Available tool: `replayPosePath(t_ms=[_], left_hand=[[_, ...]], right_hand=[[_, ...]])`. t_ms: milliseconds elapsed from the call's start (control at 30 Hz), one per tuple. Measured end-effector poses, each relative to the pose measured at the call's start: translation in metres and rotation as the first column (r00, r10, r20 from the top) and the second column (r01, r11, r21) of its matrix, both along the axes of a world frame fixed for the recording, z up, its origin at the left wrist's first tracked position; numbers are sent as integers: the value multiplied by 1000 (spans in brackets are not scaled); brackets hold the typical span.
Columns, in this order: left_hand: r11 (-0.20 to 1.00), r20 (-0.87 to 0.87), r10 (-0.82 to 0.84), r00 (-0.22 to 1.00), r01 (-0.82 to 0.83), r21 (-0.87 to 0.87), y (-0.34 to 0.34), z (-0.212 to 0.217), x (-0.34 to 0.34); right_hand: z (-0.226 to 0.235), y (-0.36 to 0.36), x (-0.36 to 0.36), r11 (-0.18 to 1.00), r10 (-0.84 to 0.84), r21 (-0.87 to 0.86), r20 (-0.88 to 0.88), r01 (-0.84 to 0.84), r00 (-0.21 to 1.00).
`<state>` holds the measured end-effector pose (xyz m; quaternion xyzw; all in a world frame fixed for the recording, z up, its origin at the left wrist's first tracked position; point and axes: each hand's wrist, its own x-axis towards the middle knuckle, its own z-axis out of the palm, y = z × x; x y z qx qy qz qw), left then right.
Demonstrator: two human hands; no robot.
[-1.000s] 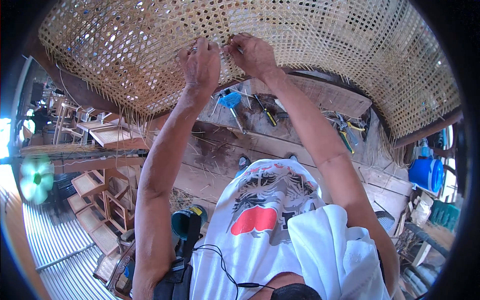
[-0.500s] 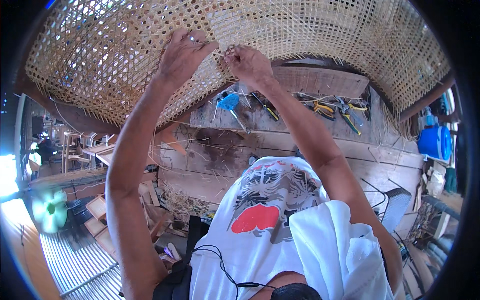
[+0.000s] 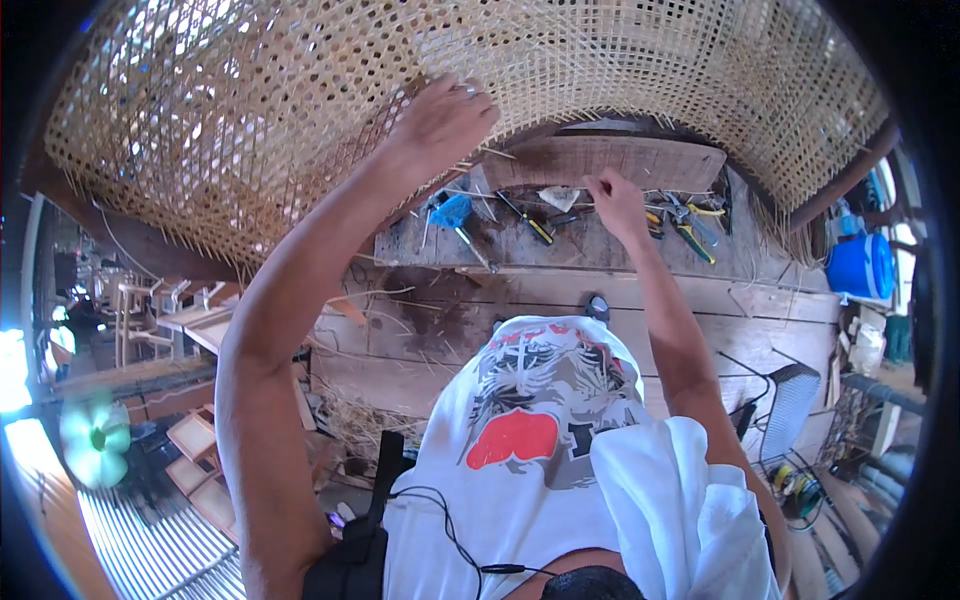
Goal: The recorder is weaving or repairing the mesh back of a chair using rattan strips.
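Note:
A wide sheet of woven cane webbing (image 3: pixel 620 70) in a dark wooden frame curves across the top of the view. Against its lower middle rests my left hand (image 3: pixel 445 122), with a ring on one finger. Its fingers curl together over the weave, and what they may grip is hidden. My right hand (image 3: pixel 617 203) is off the webbing, above the wooden bench, near the pliers (image 3: pixel 688 232). Its thumb and fingertips are pinched together; anything thin between them is too small to make out. Loose cane ends stick out along the webbing's lower edge.
On the bench (image 3: pixel 400 245) lie a blue-headed tool (image 3: pixel 452 212), a yellow-and-black handled tool (image 3: pixel 535 228) and several pliers. A curved board (image 3: pixel 610 162) stands behind them. To the right is a blue cooler (image 3: pixel 862 268); a spinning fan (image 3: pixel 97 437) is at the left.
My right hand has left the webbing and moved right and down, over the bench. My left hand has shifted right along the weave, to about where the right hand was.

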<state>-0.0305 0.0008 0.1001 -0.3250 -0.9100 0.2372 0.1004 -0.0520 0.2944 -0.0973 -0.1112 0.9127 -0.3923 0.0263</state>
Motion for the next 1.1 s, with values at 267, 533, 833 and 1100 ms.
replayPosePath(t_ms=[267, 533, 833, 1100], left_hand=[[974, 3, 181, 983, -179, -138, 23, -25, -20], [952, -69, 264, 962, -271, -139, 23, -28, -12], [809, 338, 223, 914, -367, 459, -41, 23, 32], [662, 314, 482, 818, -575, 481, -36, 11, 54]], right_hand=[[-46, 65, 26, 995, -102, 20, 63, 101, 993], [8, 37, -2, 993, 19, -121, 273, 14, 962], [92, -87, -43, 881, 397, -197, -185, -430, 899], [118, -155, -41, 908, 371, -61, -344, -414, 863]])
